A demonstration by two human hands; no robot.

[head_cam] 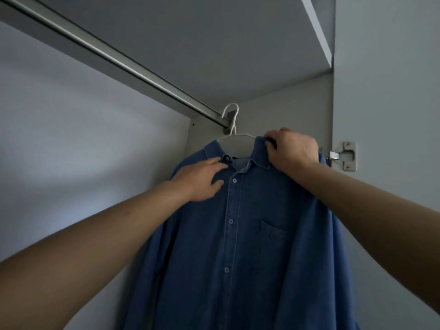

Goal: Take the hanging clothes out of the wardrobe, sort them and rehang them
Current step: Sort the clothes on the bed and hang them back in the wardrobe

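Denim shirt (240, 234), blue, buttoned, chest pocket at centre right of frame. It hangs on a white wire hanger (234, 132) whose hook sits over the far end of the metal rail (114, 55), which runs from upper left down to centre.

Right hand (291, 148): grip clamped on the collar and hanger shoulder, fingers curled round both. Left hand (202, 178): grip apart, fingers fairly straight, resting flat on the shirt's left shoulder beside the collar.

Judgement: no other garment in view on the rail. Whether this is taking down or rehanging, I cannot tell. Next move needs the hook either lifted clear or confirmed seated, fabric kept on the hanger.

Door hinge (345, 156) at right edge. No brand, label or writing readable.
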